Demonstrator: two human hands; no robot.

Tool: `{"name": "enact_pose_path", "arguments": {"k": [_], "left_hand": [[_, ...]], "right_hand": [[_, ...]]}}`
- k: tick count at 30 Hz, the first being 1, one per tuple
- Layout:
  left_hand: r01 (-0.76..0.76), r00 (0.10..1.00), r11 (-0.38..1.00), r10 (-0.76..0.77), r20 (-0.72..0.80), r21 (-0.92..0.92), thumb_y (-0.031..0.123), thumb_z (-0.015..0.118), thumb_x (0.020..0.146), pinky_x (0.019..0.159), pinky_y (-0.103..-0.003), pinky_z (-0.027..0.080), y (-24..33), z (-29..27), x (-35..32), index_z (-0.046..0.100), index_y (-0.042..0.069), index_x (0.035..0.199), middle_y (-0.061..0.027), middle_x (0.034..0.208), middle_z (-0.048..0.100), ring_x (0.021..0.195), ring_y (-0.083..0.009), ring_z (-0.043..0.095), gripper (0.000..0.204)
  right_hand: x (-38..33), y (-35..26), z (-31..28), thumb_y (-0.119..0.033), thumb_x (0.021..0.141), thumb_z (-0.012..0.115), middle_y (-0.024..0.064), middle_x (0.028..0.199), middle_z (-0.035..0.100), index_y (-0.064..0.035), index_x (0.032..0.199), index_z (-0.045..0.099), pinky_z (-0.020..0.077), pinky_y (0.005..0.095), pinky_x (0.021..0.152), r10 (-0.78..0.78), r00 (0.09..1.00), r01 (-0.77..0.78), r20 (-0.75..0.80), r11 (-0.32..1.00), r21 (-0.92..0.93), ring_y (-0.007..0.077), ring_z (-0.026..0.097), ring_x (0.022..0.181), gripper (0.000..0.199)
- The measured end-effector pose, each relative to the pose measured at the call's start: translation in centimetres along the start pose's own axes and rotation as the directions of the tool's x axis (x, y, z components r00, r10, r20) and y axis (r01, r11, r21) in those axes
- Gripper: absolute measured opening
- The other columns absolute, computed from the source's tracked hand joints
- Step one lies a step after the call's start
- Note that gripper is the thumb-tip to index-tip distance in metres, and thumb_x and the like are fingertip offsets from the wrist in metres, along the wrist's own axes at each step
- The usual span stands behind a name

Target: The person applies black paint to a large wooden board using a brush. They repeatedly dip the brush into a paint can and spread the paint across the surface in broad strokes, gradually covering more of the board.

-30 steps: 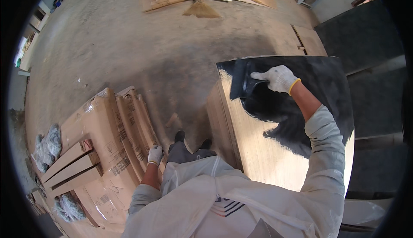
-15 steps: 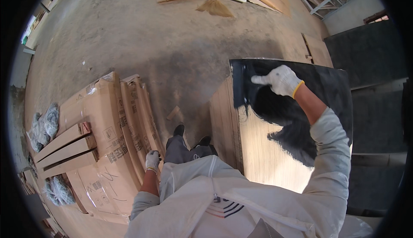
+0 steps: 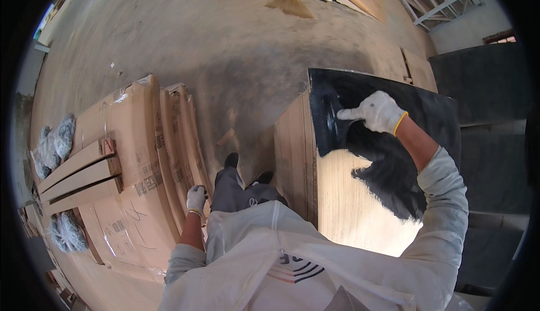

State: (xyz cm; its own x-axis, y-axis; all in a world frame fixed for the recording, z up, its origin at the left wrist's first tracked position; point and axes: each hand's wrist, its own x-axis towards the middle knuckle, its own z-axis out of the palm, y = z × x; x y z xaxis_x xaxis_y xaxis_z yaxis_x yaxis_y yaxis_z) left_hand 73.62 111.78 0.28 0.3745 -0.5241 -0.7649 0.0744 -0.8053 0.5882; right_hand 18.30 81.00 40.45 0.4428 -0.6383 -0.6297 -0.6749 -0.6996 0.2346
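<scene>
The right hand (image 3: 378, 111), in a white glove, was closed around a black tool (image 3: 332, 121) and pressed it flat on the wooden board (image 3: 349, 210). The tool sat near the far left edge of the board. Half a second before, the hand was at almost the same spot, so it had moved only a little. More of the far end of the board was black paint (image 3: 388, 159) than bare wood, and the near end was bare, so much was left to cover.

The left hand (image 3: 196, 198), also gloved, hung down beside the cardboard boxes (image 3: 135, 159) left of the board. I could not tell if its fingers were open or curled. The boxes were shut, so their insides did not show.
</scene>
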Motion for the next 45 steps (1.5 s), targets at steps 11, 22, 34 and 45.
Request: {"name": "enact_pose_path", "arguments": {"k": [11, 22, 34, 45], "left_hand": [[0.076, 0.997, 0.996, -0.075, -0.017, 0.048, 0.018, 0.061, 0.102, 0.051, -0.032, 0.05, -5.2, -2.4, -1.7, 0.073, 0.001, 0.113, -0.0086, 0.085, 0.071, 0.059, -0.0186, 0.066, 0.024], [0.033, 0.999, 0.999, -0.034, 0.022, 0.03, 0.02, 0.064, 0.101, 0.053, -0.033, 0.05, -8.6, -2.7, -1.9, 0.069, 0.0, 0.113, -0.0092, 0.089, 0.071, 0.062, -0.018, 0.066, 0.023], [0.013, 0.998, 1.0, -0.013, 0.062, 0.004, 0.02, 0.058, 0.102, 0.069, -0.035, 0.058, -13.4, -2.3, -2.5, 0.075, -0.003, 0.112, -0.0105, 0.093, 0.076, 0.072, -0.019, 0.071, 0.03], [0.048, 0.996, 0.992, -0.04, 0.077, -0.112, 0.019, 0.058, 0.102, 0.065, -0.033, 0.057, -14.5, -3.7, -6.4, 0.073, -0.003, 0.109, -0.0101, 0.089, 0.075, 0.067, -0.0175, 0.068, 0.028]], "right_hand": [[3.3, 1.0, -2.0, -0.005, 0.093, 0.059, 0.0075, 0.103, 0.078, -0.0566, 0.153, 0.057, 0.0606, 0.0392, 0.084, 0.132, 0.991, -0.13, -0.028, 0.99, 0.047, 0.0284, 0.078, 0.094, 0.08], [-3.5, 2.5, 5.1, -0.007, 0.085, 0.065, 0.0136, 0.093, 0.076, -0.046, 0.154, 0.059, 0.0592, 0.0423, 0.081, 0.227, 0.973, -0.215, -0.041, 0.956, 0.199, 0.0358, 0.075, 0.089, 0.079], [-5.6, -4.9, 4.3, -0.005, 0.079, 0.069, 0.0168, 0.092, 0.075, -0.037, 0.15, 0.066, 0.0594, 0.0447, 0.085, 0.046, 0.995, -0.034, -0.093, 0.991, 0.126, 0.0382, 0.073, 0.088, 0.078], [-7.5, -7.0, 4.0, -0.007, 0.087, 0.068, 0.0142, 0.09, 0.076, -0.0423, 0.15, 0.065, 0.0596, 0.0424, 0.079, 0.24, 0.97, -0.236, -0.031, 0.966, 0.103, 0.033, 0.076, 0.081, 0.072]]}}
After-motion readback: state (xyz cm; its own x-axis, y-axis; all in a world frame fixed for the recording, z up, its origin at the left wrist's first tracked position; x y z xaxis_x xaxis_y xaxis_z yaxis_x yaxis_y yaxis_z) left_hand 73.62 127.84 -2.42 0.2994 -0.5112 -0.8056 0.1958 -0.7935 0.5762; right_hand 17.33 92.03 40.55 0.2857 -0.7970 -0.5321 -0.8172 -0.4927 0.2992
